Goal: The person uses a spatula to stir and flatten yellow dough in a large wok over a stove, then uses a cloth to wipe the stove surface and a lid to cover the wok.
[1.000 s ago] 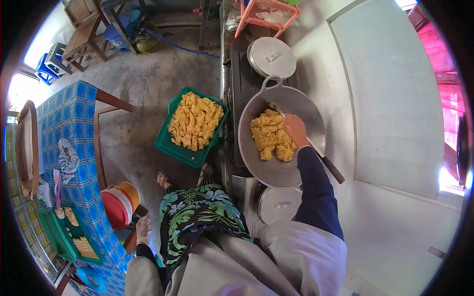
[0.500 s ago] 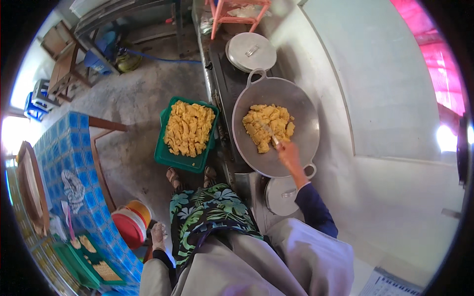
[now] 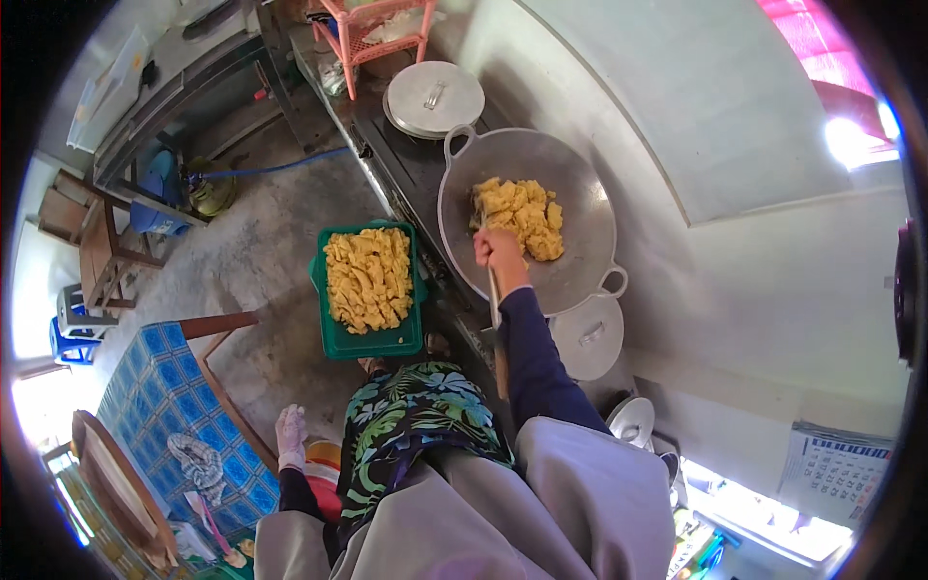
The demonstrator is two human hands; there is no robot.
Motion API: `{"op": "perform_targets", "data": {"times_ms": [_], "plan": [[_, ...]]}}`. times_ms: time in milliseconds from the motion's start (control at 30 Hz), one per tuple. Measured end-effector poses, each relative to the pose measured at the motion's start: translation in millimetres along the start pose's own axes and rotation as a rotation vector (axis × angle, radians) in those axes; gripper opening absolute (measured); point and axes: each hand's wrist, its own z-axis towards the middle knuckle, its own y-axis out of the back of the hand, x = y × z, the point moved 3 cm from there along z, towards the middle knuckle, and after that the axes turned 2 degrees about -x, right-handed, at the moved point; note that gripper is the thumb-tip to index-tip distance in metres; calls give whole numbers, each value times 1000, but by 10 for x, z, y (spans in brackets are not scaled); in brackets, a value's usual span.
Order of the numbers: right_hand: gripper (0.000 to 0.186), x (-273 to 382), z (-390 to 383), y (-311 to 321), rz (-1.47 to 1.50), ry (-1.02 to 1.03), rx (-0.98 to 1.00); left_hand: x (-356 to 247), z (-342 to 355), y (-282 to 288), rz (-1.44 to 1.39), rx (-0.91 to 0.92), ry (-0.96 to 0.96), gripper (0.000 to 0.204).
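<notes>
My left hand [image 3: 290,430] was near a red bucket [image 3: 326,495]; I couldn't tell if its fingers were open or curled. Next, a green tray [image 3: 373,342] was full of yellow lumps [image 3: 367,278], with its near end bare. My right hand [image 3: 502,255] was closed around a long tool [image 3: 501,369]. Its far end was in the big grey wok [image 3: 588,208], by the left side of a yellow heap [image 3: 527,217].

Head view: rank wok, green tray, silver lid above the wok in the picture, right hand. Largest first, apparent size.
1. Wok
2. Green tray
3. Silver lid
4. Right hand
</notes>
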Motion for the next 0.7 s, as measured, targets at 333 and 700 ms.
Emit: {"op": "perform_targets", "data": {"times_ms": [333, 700], "plan": [[23, 313, 43, 299, 562, 210, 370, -247, -369, 327, 34, -110, 18, 15], [34, 441, 194, 1099, -1500, 1349, -490, 213, -39, 106, 45, 25, 119, 15]]}}
